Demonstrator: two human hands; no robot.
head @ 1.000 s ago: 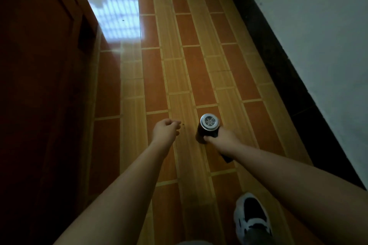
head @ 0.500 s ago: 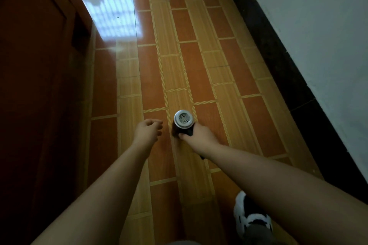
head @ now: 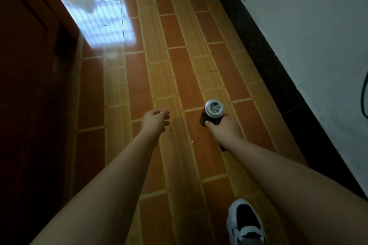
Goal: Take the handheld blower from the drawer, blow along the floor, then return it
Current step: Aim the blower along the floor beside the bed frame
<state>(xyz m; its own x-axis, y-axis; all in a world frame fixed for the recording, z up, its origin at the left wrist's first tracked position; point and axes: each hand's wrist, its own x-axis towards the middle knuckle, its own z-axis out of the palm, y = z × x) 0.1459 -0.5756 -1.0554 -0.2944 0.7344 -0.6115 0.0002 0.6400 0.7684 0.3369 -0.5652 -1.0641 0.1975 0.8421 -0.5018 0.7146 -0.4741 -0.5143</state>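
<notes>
- Tiled floor (head: 179,77) in orange and tan strips, running from bottom centre up to a bright window glare at upper left of frame.
- Held in the right hand (head: 225,129), right of centre: the blower (head: 213,112), black body, silver vented rear cap facing the camera, nozzle aimed down and away at the tiles.
- Fingers wrapped round the body, thumb across the near side; grip firm by the look of it.
- Empty left hand (head: 155,120), left of centre, fingers loosely curled, grasping nothing, well apart from the blower.
- Dark wooden door (head: 29,85) along the left edge; white wall (head: 298,26) with black skirting on the right; white shoe (head: 246,225) at bottom right.
- Small specks (head: 170,130) on the tile between the hands.
- Judged step: the middle one, blowing along the floor; drawer nowhere in view, so return not yet begun.
- Next, probably: sweep the nozzle low along the strips toward the specks, keeping it angled forward and stepping on to cover fresh tiles.
- Running or not: cannot tell.
</notes>
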